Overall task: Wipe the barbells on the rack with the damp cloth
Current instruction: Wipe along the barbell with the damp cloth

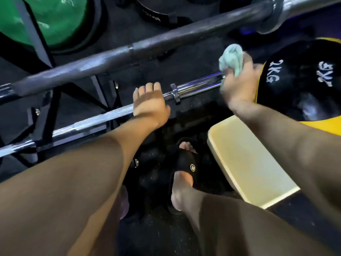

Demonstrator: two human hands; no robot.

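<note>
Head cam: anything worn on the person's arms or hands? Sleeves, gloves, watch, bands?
Nothing worn in view. The left hand and right hand are bare, with no gloves, and I see no rings, though the right one is motion-blurred. Both forearms are bare to the frame edge: no sleeves, watch or wristbands visible. No markings to note.

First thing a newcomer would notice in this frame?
Probably the right hand gripping a pale green cloth at the end of the near chrome barbell, with the left hand wrapped over the same bar further along. Next, the black-and-yellow weight plate at far right.
</note>
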